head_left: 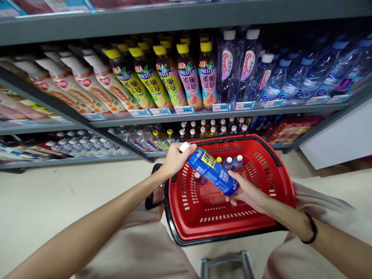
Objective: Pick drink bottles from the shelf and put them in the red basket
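Between my two hands a blue drink bottle (213, 172) with a white cap is tilted over a red shopping basket (186, 228). My left hand (176, 159) is closed around its cap end. At the bottle's base, my right hand (244, 190) grips it, thumb on top and fingers partly hidden beneath. Inside the basket, several small bottles (237, 162) with white caps and one yellow cap stand near the far wall. Part of another white-capped bottle (198, 177) shows behind the blue one.
A shelf (203, 116) ahead carries rows of Nestea bottles (188, 79), milky drinks (84, 77) and water bottles (308, 79). Lower down stand more small bottles (203, 130). The basket's black handle (151, 190) sticks out at left. A grey metal frame (226, 259) is near my legs.
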A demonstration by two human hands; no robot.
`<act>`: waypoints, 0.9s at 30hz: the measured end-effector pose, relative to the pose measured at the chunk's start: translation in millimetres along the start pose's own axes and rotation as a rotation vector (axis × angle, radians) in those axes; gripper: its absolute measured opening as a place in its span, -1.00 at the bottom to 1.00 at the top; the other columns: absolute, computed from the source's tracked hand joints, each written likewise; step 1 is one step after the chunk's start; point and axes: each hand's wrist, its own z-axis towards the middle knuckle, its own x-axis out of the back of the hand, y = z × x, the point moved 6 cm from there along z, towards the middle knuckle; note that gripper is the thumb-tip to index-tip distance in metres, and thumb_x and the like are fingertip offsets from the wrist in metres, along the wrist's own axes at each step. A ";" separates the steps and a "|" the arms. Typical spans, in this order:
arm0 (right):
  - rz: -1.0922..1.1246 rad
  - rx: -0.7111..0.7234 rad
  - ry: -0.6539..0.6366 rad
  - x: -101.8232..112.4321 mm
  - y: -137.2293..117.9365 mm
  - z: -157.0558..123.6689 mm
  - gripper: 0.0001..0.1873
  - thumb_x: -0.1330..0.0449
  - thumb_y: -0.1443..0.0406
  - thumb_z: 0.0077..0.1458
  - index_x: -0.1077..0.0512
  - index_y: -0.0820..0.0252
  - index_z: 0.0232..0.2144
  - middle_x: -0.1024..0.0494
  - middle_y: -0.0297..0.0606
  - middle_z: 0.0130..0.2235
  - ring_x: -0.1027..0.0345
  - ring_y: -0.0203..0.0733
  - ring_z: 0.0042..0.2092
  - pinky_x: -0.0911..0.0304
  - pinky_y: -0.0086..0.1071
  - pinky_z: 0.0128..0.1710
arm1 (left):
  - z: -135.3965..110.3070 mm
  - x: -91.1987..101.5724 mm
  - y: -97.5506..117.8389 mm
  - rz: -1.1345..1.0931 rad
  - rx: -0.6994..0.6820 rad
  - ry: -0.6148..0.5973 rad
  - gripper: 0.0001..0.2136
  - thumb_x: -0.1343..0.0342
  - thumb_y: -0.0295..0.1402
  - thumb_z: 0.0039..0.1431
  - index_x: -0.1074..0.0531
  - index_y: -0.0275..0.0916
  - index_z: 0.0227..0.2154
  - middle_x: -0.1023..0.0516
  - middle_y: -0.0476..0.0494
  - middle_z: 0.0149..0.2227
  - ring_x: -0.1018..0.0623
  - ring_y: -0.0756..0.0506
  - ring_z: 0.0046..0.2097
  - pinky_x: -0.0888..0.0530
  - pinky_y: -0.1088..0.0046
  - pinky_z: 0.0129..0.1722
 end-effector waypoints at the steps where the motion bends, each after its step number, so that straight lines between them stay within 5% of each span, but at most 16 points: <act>1: -0.013 0.021 0.037 2.8 -1.6 1.9 -0.47 -0.11 -0.11 0.37 -0.47 0.26 -0.16 -0.59 -0.22 -0.40 -0.50 -0.22 -0.45 -0.31 -0.47 -0.56 | -0.8 -2.0 1.8 0.032 -0.007 -0.018 -0.49 -0.28 0.04 0.06 -0.25 -0.24 -0.69 -0.23 0.04 -0.68 -0.19 0.07 -0.58 -0.13 0.54 -0.58; 6: -0.180 -0.133 0.186 22.5 7.7 14.0 -0.32 0.19 -0.10 0.48 -0.43 0.29 -0.32 -0.56 -0.17 -0.53 -0.23 -0.35 -0.71 -0.03 -0.53 -0.73 | -4.8 -12.6 0.6 0.145 0.014 -0.115 -0.47 -0.29 0.06 0.07 -0.27 -0.24 -0.71 -0.27 0.00 -0.70 -0.23 0.05 -0.60 -0.13 0.54 -0.61; 9: -0.279 -0.218 0.106 26.4 16.7 19.3 -0.26 0.34 -0.06 0.49 -0.42 0.28 -0.35 -0.56 -0.15 -0.57 0.03 -0.45 -0.76 0.21 -0.56 -0.75 | -4.8 -19.4 -2.5 0.172 0.000 -0.217 -0.44 -0.26 0.07 0.10 -0.27 -0.25 -0.74 -0.26 0.00 -0.72 -0.21 0.05 -0.61 -0.13 0.54 -0.61; 13: -0.904 -0.287 0.003 33.6 22.4 24.0 -0.21 0.51 0.09 0.49 -0.45 0.26 -0.30 -0.64 -0.09 -0.48 -0.18 -0.36 -0.70 -0.07 -0.53 -0.71 | -5.0 -30.7 -7.5 0.244 -0.039 -0.299 -0.48 -0.22 0.04 0.13 -0.36 -0.29 -0.70 -0.32 -0.01 -0.67 -0.23 0.06 -0.58 -0.14 0.54 -0.56; 17: -1.302 -0.268 0.067 44.3 13.0 28.5 -0.39 0.22 0.19 0.47 -0.54 0.37 -0.33 -0.68 0.13 -0.38 -0.60 -0.08 -0.42 -0.48 -0.31 -0.36 | -11.0 -58.9 -28.5 0.579 -0.019 -0.395 -0.58 -0.11 -0.04 0.22 -0.48 -0.29 -0.56 -0.49 -0.08 -0.57 -0.41 0.01 -0.52 -0.21 0.52 -0.52; 21: -1.607 -0.214 0.108 46.4 3.6 30.8 -0.74 -0.18 0.33 0.24 -0.63 0.43 -0.25 -0.66 0.37 -0.08 -0.56 0.35 0.09 -0.41 0.08 0.07 | -11.6 -87.6 -65.6 0.950 -0.004 -0.476 -0.69 -0.16 -0.15 0.15 -0.53 -0.31 -0.52 -0.59 -0.21 -0.50 -0.57 -0.09 -0.43 -0.23 0.47 -0.49; 27: -1.807 -0.217 -0.061 29.3 9.5 29.0 -0.71 -0.20 0.42 0.19 -0.67 0.38 -0.12 -0.67 0.24 -0.02 -0.58 0.26 0.07 -0.45 0.02 0.06 | 0.4 -118.0 -117.8 1.215 -0.031 -0.668 -0.71 -0.21 -0.18 0.19 -0.60 -0.38 -0.36 -0.66 -0.38 -0.33 -0.66 -0.23 -0.28 -0.44 0.36 -0.34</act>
